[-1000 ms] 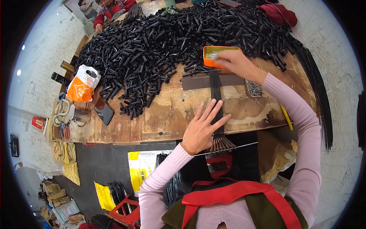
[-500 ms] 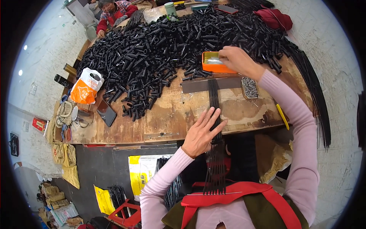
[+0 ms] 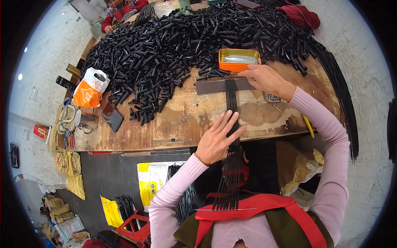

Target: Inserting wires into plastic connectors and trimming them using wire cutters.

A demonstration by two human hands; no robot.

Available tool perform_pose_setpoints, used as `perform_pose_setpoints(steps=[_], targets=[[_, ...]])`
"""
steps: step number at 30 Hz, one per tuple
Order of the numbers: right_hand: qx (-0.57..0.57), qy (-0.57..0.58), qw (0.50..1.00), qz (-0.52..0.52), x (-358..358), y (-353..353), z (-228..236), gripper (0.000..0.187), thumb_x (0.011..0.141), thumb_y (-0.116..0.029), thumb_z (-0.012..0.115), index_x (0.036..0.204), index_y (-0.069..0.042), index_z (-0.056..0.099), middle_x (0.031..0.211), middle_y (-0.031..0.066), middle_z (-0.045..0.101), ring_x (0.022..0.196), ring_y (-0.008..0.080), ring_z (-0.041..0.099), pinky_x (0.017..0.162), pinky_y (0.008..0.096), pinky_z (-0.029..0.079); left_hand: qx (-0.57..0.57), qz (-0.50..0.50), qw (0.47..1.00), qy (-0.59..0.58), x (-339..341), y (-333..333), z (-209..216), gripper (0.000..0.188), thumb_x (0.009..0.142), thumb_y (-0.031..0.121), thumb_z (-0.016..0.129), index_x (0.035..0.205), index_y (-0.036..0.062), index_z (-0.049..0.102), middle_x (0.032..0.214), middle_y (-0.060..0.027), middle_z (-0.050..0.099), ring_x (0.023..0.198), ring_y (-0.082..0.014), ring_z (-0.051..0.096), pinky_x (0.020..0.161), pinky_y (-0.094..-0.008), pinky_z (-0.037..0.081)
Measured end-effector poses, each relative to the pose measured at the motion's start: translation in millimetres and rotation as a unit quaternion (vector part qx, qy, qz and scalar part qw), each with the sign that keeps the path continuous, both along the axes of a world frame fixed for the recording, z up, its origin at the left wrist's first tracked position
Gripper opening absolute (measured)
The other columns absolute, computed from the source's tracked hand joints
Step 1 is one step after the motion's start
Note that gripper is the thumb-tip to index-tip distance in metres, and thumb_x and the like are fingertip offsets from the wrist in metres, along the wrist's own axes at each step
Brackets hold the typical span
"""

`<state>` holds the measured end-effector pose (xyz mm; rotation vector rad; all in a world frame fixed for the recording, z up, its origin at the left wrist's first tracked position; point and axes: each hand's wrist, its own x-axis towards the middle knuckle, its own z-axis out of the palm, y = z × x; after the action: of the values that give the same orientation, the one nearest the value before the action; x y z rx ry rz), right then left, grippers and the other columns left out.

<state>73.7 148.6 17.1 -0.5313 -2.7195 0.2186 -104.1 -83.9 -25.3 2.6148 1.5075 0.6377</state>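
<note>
Thin black rods (image 3: 231, 124) lay side by side across wooden table edge, far ends under dark flat bar (image 3: 215, 85), near ends overhanging.

Left hand (image 3: 218, 138): flat, fingers spread, pressing on a row of thin black rods (image 3: 231, 124) at the near table edge.
Right hand (image 3: 264, 79): resting on the far end of the rods, just beside an orange tin (image 3: 239, 60).
Rods: side by side, running over a dark strip (image 3: 211, 86) and past the table edge toward the lap.
Table (image 3: 182, 124): worn wood, with a big heap of short black tubes (image 3: 173, 45).
Left side: orange-and-white bag (image 3: 90, 87).
</note>
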Motion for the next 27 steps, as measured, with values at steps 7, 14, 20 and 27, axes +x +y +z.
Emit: perform_pose_setpoints(steps=[7,14,20,27], targets=[[0.014,-0.016,1.000,0.002,-4,1,0,0.027,0.083,-0.005,0.058,0.108,-0.006,0.070,0.085,0.0134,0.063,0.081,0.0336,0.065,0.075,0.0442,0.052,0.005,0.001,1.000,-0.007,0,0,-2,0.080,0.065,-0.005,0.059,0.141,0.0175,0.049,0.153,-0.0180,0.036,0.141,-0.0358,0.034,0.117,-0.0466,0.028],[0.018,-0.031,0.999,0.022,-5,2,1,0.028,0.084,-0.004,0.059,0.111,-0.006,0.067,0.088,0.0129,0.061,0.081,0.0342,0.063,0.073,0.0440,0.052,0.000,0.002,1.000,-0.009,1,0,-4,0.080,0.064,-0.005,0.059,0.141,0.0176,0.050,0.153,-0.0181,0.035,0.142,-0.0358,0.033,0.117,-0.0461,0.027],[0.023,-0.016,0.999,0.033,-5,6,-3,0.026,0.086,-0.004,0.058,0.110,-0.005,0.067,0.088,0.0137,0.061,0.084,0.0340,0.063,0.075,0.0433,0.051,0.003,0.003,1.000,0.004,0,0,-3,0.081,0.064,-0.005,0.060,0.141,0.0181,0.050,0.153,-0.0178,0.035,0.142,-0.0359,0.033,0.118,-0.0456,0.027],[-0.039,0.023,0.998,0.052,-11,14,-5,0.019,0.086,-0.005,0.062,0.104,-0.001,0.067,0.093,0.0146,0.065,0.089,0.0334,0.064,0.078,0.0408,0.051,0.007,0.001,1.000,-0.001,0,0,-3,0.081,0.064,-0.005,0.061,0.140,0.0182,0.050,0.153,-0.0175,0.036,0.142,-0.0359,0.034,0.117,-0.0459,0.028]])
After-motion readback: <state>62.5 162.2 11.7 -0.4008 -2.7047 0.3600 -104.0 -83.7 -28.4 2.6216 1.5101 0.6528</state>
